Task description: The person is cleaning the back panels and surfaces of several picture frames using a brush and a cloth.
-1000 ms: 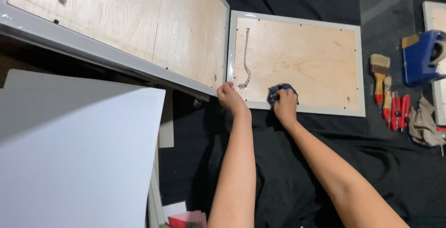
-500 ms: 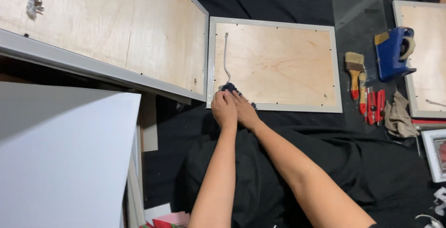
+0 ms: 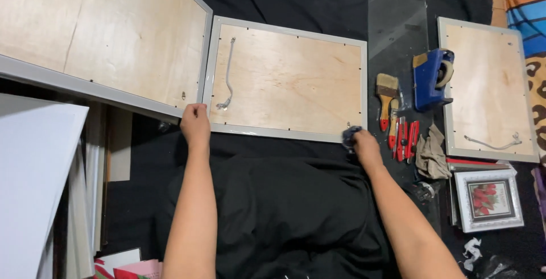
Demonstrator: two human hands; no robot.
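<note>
A grey picture frame lies face down on black cloth, its plywood back up, with a cord hanger at its left side. My left hand rests on the frame's near left corner, fingers curled over the edge. My right hand is at the near right corner, closed on a small dark blue cloth pressed against the frame's edge.
A larger face-down frame lies to the left. To the right are a paintbrush, red cutters, a blue tape dispenser, a beige rag, another face-down frame and a small flower picture. White boards stand at left.
My right hand slid with the cloth along the frame's near edge from the left corner to the right corner. My left hand stayed at the left corner. The view shifted left.
</note>
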